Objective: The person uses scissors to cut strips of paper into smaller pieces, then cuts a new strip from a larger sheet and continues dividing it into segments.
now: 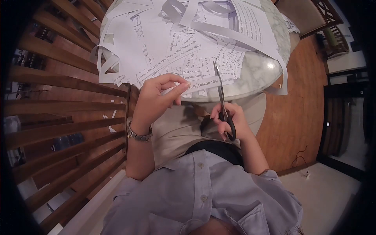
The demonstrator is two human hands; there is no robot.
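Observation:
My left hand [158, 98] pinches a narrow paper strip [207, 83] printed "Diskon 10%" between thumb and fingers, just past the near edge of the table. My right hand [232, 117] grips a pair of scissors [221, 88] by their black handles, blades pointing away from me. The blades cross the strip near its right end; whether they are fully closed is hard to make out. Beyond the strip lies a heap of small cut paper slips [190, 55], several printed "Diskon 10%" and others "Buy 1 Get 1".
Printed sheets [250, 23] and long curling paper strips [219, 29] cover much of the round marble table [270, 74]. A slatted wooden railing [70, 105] stands at left. Paper scraps [111, 127] lie on the floor beyond it. A chair [303, 17] is at the upper right.

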